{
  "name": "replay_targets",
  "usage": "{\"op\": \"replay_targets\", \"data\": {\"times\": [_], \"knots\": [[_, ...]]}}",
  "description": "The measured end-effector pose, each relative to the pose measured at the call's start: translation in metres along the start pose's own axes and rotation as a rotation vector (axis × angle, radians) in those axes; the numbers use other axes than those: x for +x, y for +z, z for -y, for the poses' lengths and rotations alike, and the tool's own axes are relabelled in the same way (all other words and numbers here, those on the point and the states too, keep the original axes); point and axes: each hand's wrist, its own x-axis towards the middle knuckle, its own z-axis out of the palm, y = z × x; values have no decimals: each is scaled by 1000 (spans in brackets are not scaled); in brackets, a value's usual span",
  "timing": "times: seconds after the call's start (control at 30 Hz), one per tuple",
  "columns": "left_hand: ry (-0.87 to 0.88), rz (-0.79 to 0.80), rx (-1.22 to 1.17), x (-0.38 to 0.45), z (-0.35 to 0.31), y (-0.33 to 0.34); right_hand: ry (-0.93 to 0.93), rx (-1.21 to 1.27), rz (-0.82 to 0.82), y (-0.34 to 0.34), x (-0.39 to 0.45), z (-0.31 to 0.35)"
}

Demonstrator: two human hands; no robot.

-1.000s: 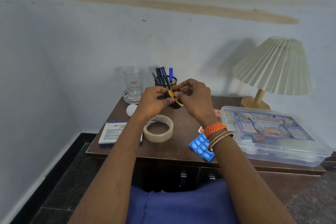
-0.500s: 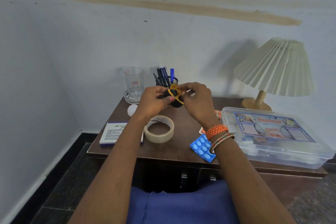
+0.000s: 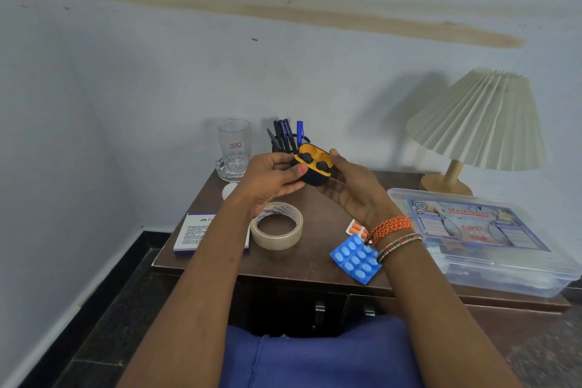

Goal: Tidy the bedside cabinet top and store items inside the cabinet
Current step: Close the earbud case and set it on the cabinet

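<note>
Far left on the dark brown wooden cabinet top (image 3: pixel 315 264) lies a flat white box with printed text (image 3: pixel 201 234), partly under the left forearm. Behind it a clear drinking glass (image 3: pixel 233 145) stands in a cut-glass ashtray (image 3: pixel 227 171) near the wall; a small white round object (image 3: pixel 229 190) lies just in front.

A roll of beige adhesive tape (image 3: pixel 277 226) lies flat, just beside the left wrist.

The left hand (image 3: pixel 271 181) grips the small black case with a yellow-orange interior (image 3: pixel 313 167) from its left side, thumb across the front. The case is raised above the cabinet top, open, with two dark earbud-like pieces seated inside; the tilt toward the camera suggests its contents are being checked before closing. Behind it a black mesh holder of blue and black pens (image 3: pixel 288 138) stands upright.

The right hand (image 3: pixel 352 189) cups the case from the right, fingers curled round its side and underside, steadying it.

Further right, a blue blister pack of tablets (image 3: pixel 354 260) overhangs the front edge; an orange one (image 3: pixel 357 227) lies just behind. A clear plastic first-aid box (image 3: pixel 485 239) occupies the right side, with a pleated cream lamp (image 3: pixel 478 123) behind it.

Storage, in my judgement, has hardly begun.
</note>
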Motion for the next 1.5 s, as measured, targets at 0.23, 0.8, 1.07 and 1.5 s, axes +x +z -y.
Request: {"op": "replay_targets", "data": {"times": [0.23, 0.8, 1.07, 1.5], "knots": [[-45, -73, -22, 1, -2, 0, -88, 58, 20, 1, -1, 2], [-78, -156, -12, 1, 1, -5, -137, -221, 33, 8, -4, -3], [-89, -253, -48, 4, 7, 3, -770, -1155, 42, 11, 5, -16], [195, -309, 842, 12, 17, -4, -572, -1034, -101, -22, 20, -6]]}}
